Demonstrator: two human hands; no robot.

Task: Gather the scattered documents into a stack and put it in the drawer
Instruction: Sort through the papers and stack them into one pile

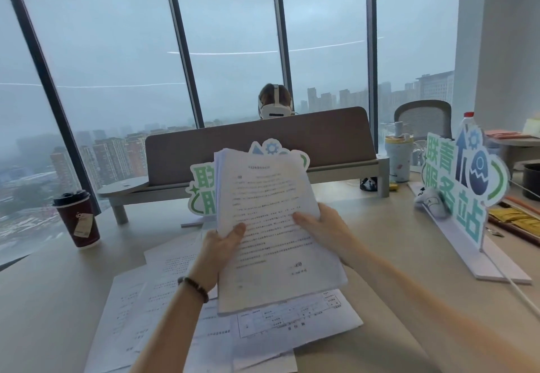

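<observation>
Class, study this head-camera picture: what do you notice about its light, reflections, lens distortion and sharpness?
Head view: soft grey daylight from the windows; thin reflected streaks across the glass; wide-angle bending of the window frames; print on the held stack too soft to read; the right forearm smeared near the edge.

I hold the stack of papers [271, 226] above the desk [394, 270], left hand [222, 248] and right hand [324, 229] at its sides. Loose sheets [152, 293] lie beneath. A cup [77, 220] stands far left, a sign [464, 180] right.
</observation>
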